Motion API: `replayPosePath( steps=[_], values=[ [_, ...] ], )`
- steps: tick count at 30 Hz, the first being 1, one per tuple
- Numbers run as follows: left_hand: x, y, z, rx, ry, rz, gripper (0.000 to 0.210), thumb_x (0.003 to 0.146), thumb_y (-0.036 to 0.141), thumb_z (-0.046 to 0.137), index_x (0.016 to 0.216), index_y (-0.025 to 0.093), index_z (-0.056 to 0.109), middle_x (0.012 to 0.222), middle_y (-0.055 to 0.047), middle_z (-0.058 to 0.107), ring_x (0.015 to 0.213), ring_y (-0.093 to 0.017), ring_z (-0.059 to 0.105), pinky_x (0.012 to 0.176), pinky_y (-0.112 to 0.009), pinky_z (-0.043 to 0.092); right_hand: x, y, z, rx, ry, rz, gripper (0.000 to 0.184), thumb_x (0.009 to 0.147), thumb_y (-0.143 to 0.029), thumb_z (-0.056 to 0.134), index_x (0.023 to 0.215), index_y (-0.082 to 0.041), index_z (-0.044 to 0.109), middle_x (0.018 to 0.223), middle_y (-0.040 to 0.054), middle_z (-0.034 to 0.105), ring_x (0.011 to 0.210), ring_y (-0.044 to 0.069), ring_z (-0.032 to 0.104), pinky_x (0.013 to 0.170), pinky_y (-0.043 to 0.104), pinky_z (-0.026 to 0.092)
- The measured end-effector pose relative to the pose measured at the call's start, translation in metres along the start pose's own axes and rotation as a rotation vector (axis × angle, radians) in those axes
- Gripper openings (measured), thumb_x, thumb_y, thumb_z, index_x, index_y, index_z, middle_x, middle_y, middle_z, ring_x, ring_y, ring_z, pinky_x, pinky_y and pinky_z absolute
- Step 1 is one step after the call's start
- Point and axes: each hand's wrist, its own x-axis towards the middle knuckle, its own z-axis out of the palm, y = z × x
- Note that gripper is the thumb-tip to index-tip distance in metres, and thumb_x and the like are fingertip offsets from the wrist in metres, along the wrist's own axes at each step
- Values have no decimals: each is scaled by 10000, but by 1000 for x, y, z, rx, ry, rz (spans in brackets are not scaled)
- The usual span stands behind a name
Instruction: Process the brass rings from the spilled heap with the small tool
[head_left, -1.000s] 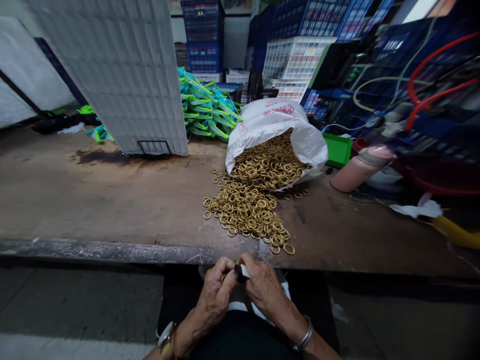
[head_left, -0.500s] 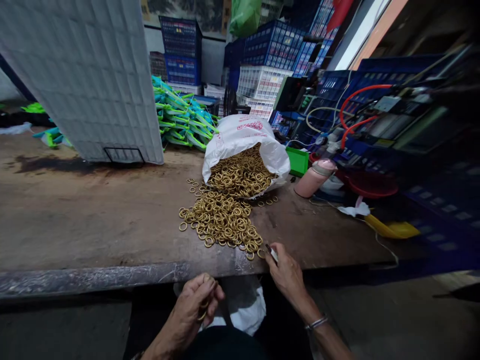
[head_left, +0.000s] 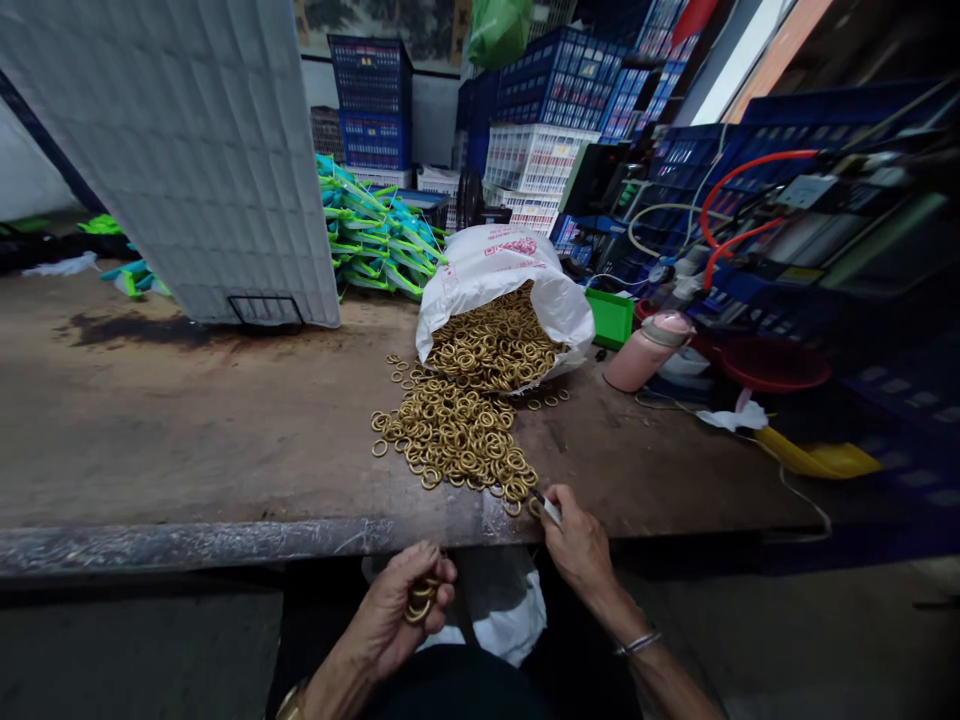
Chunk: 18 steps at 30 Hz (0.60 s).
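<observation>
My left hand is closed around several brass-coloured rings, just in front of the table edge. At the right end of the loose pile, my right hand grips a small slim tool with a dark tip and a pale side; its exact kind cannot be made out. The tip is close to the nearest rings. A heap of matching rings spreads over the wooden table. It spills from the mouth of a white woven sack lying on its side.
A tall pale panel stands at left on a black wire foot. Behind it lie green and turquoise pieces. A pink bottle, green tray and red-hosed machine are at right. Stacked crates line the back.
My left hand has turned and risen slightly, so the rings in it show more. The right hand stays by the pile's edge with its tool. The view has shifted a little.
</observation>
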Motion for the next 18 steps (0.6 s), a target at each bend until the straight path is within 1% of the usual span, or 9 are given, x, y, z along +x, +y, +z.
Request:
replayPosePath(
  steps=[3, 6, 8, 9, 11, 13, 14, 16, 18],
  values=[
    [3, -3, 2, 182, 22, 116, 261, 728, 360, 586, 644, 135, 484, 568, 19, 481, 421, -44, 402, 345, -141, 260, -5, -17, 3, 322, -52, -70, 170, 799, -335, 401, 809, -191, 492, 653, 0, 545, 601, 141, 506, 578, 232, 346],
    [4, -5, 5, 460, 92, 297, 231, 739, 375, 559, 738, 152, 499, 483, 60, 431, 360, -42, 337, 333, -153, 248, -13, -47, 8, 606, -200, -66, 212, 765, -373, 436, 706, -180, 500, 614, -18, 511, 588, 116, 468, 574, 212, 359],
    [4, -5, 5, 622, 124, 407, 209, 746, 330, 552, 857, 155, 527, 507, 62, 445, 393, -51, 363, 373, -160, 291, -19, -66, 13, 753, -345, -5, 200, 735, -363, 463, 677, -175, 493, 560, -42, 465, 524, 89, 420, 519, 194, 339],
    [3, -5, 4, 690, 119, 458, 207, 755, 306, 541, 898, 156, 541, 545, 50, 474, 428, -57, 391, 411, -167, 322, -21, -74, 15, 815, -422, 35, 185, 726, -352, 466, 677, -175, 489, 534, -56, 439, 484, 75, 389, 485, 184, 321],
    [3, -4, 3, 805, 68, 546, 188, 776, 264, 511, 920, 158, 570, 682, 5, 555, 548, -81, 474, 528, -191, 386, -26, -86, 19, 914, -555, 126, 147, 711, -325, 462, 694, -179, 477, 496, -81, 387, 412, 50, 312, 416, 166, 263],
    [1, -2, 2, 884, 22, 602, 176, 795, 242, 483, 907, 156, 588, 795, -30, 595, 669, -114, 521, 631, -217, 407, -29, -92, 21, 990, -659, 214, 129, 698, -315, 465, 722, -189, 460, 481, -99, 350, 367, 33, 237, 366, 154, 192],
    [1, 0, 1, 908, 17, 618, 170, 800, 238, 476, 890, 152, 591, 809, -37, 602, 699, -124, 528, 656, -224, 407, -30, -94, 22, 1024, -704, 251, 138, 693, -323, 470, 738, -194, 451, 480, -105, 343, 353, 28, 208, 351, 151, 161],
    [0, 2, 1, 929, 34, 617, 160, 806, 244, 472, 853, 145, 589, 758, -30, 603, 677, -123, 527, 645, -220, 403, -33, -95, 23, 1079, -767, 297, 180, 694, -361, 476, 765, -200, 437, 485, -109, 345, 339, 22, 175, 335, 149, 134],
    [0, 3, 0, 910, 51, 590, 158, 808, 258, 474, 808, 141, 580, 709, -21, 599, 639, -114, 518, 617, -211, 398, -35, -95, 25, 1089, -776, 286, 229, 714, -415, 461, 778, -197, 435, 497, -104, 362, 335, 21, 171, 331, 154, 138]
  ],
)
